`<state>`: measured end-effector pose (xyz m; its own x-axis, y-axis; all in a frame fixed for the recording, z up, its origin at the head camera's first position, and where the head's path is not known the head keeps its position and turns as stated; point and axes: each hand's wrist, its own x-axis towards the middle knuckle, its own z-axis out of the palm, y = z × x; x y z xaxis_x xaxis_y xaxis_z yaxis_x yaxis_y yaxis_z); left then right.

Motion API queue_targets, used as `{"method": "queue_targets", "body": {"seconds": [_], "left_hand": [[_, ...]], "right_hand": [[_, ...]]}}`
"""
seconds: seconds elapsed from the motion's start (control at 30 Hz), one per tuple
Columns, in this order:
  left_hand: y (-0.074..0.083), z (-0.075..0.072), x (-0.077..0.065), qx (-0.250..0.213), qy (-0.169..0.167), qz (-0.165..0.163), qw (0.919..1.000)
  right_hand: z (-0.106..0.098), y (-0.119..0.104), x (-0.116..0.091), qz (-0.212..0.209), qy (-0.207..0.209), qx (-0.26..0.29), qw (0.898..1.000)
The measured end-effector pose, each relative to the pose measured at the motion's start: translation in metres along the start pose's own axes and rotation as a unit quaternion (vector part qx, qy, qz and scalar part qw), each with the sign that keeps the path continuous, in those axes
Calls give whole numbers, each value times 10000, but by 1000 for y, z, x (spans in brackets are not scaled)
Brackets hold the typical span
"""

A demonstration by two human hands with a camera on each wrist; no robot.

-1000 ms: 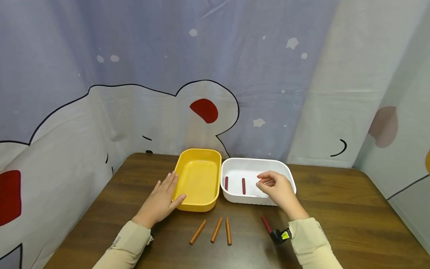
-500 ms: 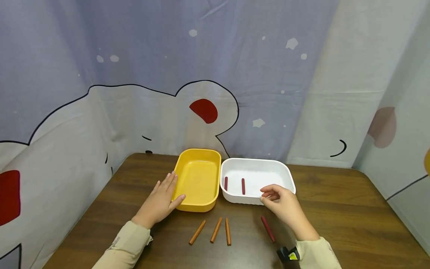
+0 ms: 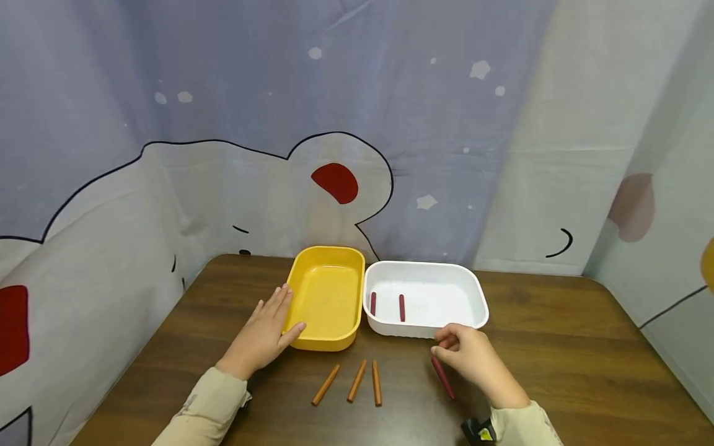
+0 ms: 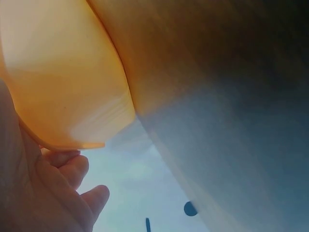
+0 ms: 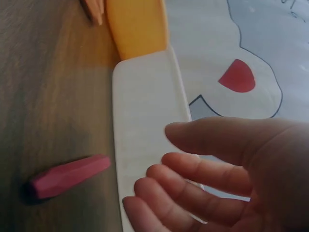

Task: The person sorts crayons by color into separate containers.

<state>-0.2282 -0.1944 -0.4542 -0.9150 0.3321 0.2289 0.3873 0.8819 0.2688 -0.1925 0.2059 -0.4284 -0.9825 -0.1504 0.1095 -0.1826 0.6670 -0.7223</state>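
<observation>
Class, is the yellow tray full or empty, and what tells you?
Empty. In the head view the yellow tray shows only bare floor and walls; the three brown crayons lie outside it on the table.

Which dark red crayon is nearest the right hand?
The dark red crayon on the wooden table, just below the right hand's fingertips in the head view; the other two lie inside the white tray.

Brown wood-grain table (image 3: 409, 375): lane left between dark-red faceted stick (image 3: 443, 378) and three slim orange-brown sticks (image 3: 357, 381). Low forward passage blocked by white rectangular plastic tray (image 3: 398, 329); left rim of yellow rectangular plastic tray (image 3: 326, 344) obstructed by left hand (image 3: 259, 337).
</observation>
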Motion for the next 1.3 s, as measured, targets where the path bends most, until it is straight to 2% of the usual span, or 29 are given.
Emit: {"method": "queue_targets", "body": {"seconds": [0.37, 0.57, 0.83, 1.07, 1.3], "left_hand": [[0, -1, -1, -26, 81, 37, 10000], [0, -1, -1, 7, 48, 23, 10000], [0, 0, -1, 27, 51, 30, 10000], [-1, 0, -1, 36, 48, 15, 10000], [-2, 2, 0, -14, 25, -18, 10000]], "right_hand": [[11, 5, -4, 557, -202, -569, 9966], [16, 4, -8, 703, -348, -471, 9958], [22, 4, -10, 767, -329, -308, 9960], [22, 5, -8, 613, -134, -751, 9952], [21, 5, -6, 444, -107, -720, 9964]]}}
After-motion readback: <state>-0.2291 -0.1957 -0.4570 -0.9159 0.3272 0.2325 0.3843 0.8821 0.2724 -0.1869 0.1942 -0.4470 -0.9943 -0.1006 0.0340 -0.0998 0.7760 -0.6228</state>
